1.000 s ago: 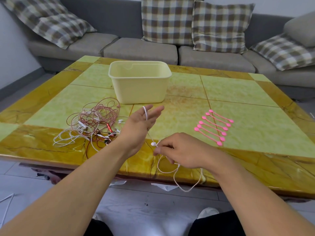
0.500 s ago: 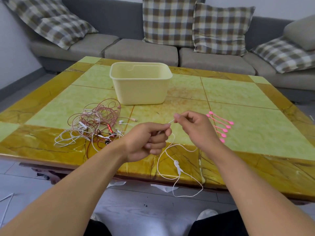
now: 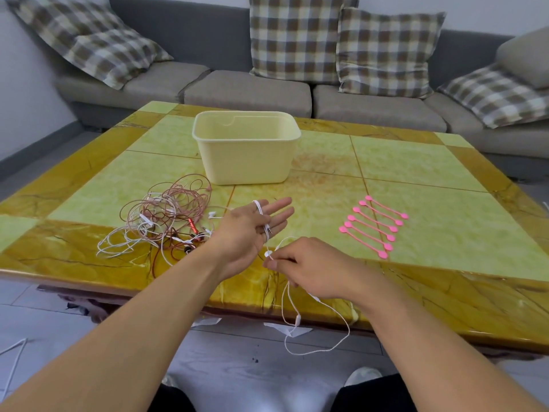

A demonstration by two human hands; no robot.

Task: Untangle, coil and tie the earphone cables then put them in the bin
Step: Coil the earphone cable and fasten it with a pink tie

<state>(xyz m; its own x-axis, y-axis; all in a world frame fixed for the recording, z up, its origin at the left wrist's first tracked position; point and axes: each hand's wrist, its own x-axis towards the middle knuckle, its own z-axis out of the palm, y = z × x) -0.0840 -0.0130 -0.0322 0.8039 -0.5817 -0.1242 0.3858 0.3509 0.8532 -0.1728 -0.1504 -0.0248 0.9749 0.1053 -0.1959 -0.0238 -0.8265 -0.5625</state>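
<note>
Head view, asker: Where is the cable?

Me: The white earphone cable point(image 3: 261, 210) loops over my left hand point(image 3: 251, 230), fingers spread flat. My right hand point(image 3: 309, 270) pinches it, slack dangling at 6 o'clock. Coiling, I judge; next wind another turn. Tangle point(image 3: 166, 215) at 9 o'clock, bin point(image 3: 246, 162) at 12.

The table point(image 3: 416, 162) top looks like polished stone or a stone-look tile, glossy, in veined green and amber panels. At its twelve o'clock stands a pale yellow plastic bin point(image 3: 246, 162) with a smooth, matt wall. At three o'clock lie pink cable ties point(image 3: 374, 226), smooth and rubbery-looking. At nine o'clock the tangled earphone cables point(image 3: 160, 221) have thin smooth plastic sheathing, white and coppery pink. Beyond, the sofa point(image 3: 246, 90) is grey woven cloth, matt, with checked fabric cushions point(image 3: 300, 34).
</note>
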